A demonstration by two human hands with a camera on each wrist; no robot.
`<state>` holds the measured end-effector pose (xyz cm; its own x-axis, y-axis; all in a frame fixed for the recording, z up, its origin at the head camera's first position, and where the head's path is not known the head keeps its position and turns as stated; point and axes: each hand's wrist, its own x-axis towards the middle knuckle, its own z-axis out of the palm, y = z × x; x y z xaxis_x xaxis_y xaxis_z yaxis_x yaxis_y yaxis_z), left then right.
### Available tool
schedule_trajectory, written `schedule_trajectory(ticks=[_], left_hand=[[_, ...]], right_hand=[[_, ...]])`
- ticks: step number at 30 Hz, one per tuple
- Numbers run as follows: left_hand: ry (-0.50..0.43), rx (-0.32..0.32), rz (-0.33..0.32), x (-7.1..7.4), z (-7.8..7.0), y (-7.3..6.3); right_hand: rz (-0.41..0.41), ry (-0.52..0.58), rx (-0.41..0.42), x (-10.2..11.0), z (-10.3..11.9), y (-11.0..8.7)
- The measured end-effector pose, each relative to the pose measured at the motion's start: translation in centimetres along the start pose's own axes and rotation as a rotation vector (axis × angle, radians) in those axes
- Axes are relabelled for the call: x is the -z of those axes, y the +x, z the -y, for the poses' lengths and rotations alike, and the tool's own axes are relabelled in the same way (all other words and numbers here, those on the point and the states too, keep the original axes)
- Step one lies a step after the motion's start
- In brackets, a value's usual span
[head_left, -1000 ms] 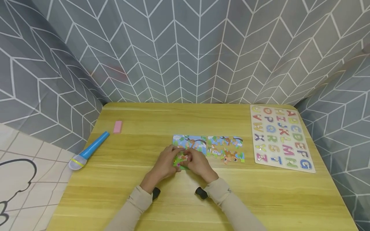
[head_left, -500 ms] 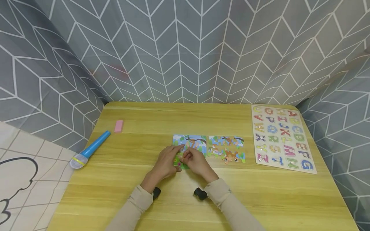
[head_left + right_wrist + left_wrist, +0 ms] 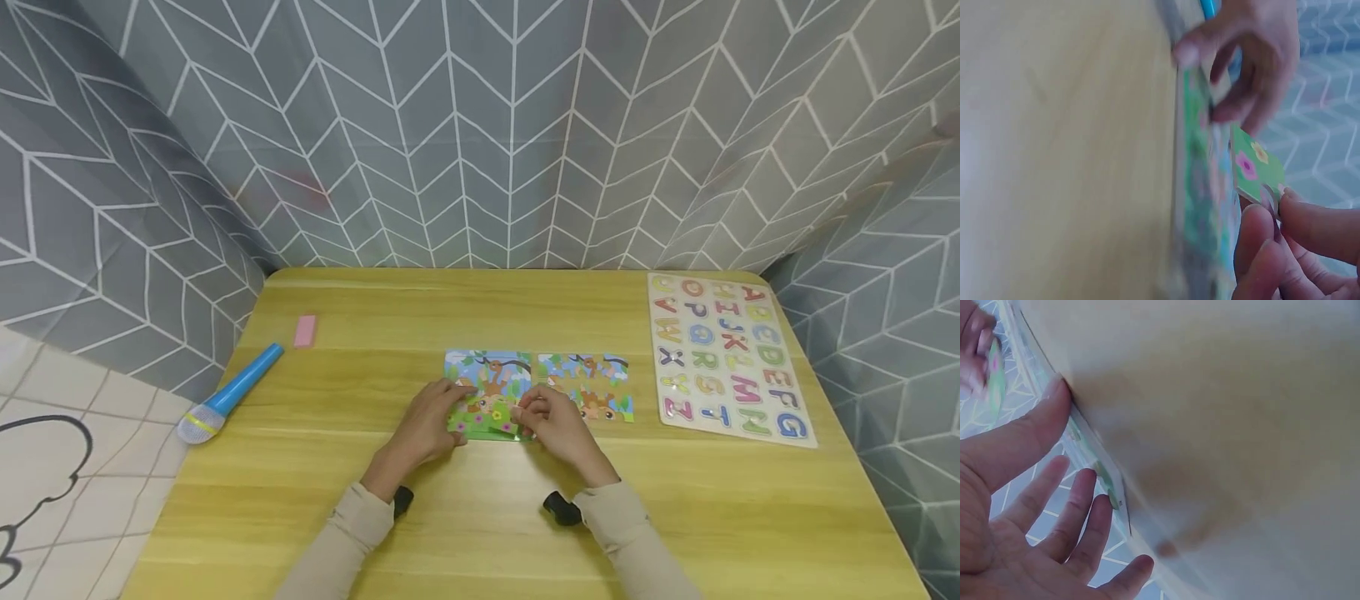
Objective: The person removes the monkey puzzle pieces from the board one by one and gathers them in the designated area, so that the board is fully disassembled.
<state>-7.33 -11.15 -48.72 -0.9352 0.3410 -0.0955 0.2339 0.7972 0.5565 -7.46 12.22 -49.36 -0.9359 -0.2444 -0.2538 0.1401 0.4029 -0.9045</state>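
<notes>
My right hand (image 3: 557, 425) pinches a green jigsaw piece (image 3: 1257, 164) with pink and yellow flowers between thumb and fingers. In the head view the piece is tilted over the lower right part of a small picture puzzle board (image 3: 467, 360). That board shows an animal, a branch and blue sky. At the board's left edge rests my left hand (image 3: 423, 421), its fingers fairly straight and the thumb by the near corner. The left wrist view shows the left fingers (image 3: 1075, 515) spread along the board's edge.
Just right of the board lies a group of jigsaw pieces (image 3: 585, 367), partly joined. Farther right is an alphabet board (image 3: 708, 400) with coloured letters. A blue toy microphone (image 3: 243, 379) and a pink block (image 3: 305, 331) lie at left on the wooden table (image 3: 375, 308). Patterned curtains hang behind.
My right hand has moved right from the board's middle to its right side, tilting the flowered piece. More of the picture shows. The left hand stays at the left edge.
</notes>
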Motion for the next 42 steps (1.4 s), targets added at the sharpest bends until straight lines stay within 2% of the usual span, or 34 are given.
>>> schedule_trajectory(ticks=[8,13,17,23,37,42], left_hand=[[0.030,-0.004,0.030,0.1,-0.3,0.1],[0.008,-0.005,0.030,-0.2,-1.0,0.2],[-0.013,-0.033,0.014,-0.7,-1.4,0.3],[0.019,-0.067,0.006,-1.2,-1.6,0.5],[0.090,-0.056,-0.002,-1.1,-1.1,0.2],[0.078,-0.056,-0.009,-0.9,-1.0,0.1]], right_hand=[[-0.094,-0.011,-0.092,2.7,-2.4,-1.7],[-0.121,0.017,-0.136,3.2,-3.0,-2.2],[-0.127,0.015,-0.148,3.3,-3.3,-2.4],[-0.150,-0.016,-0.116,3.4,-3.3,-2.7],[-0.178,-0.122,-0.102,2.6,-2.8,-2.7],[-0.220,-0.255,-0.041,2.4,-2.5,-2.7]])
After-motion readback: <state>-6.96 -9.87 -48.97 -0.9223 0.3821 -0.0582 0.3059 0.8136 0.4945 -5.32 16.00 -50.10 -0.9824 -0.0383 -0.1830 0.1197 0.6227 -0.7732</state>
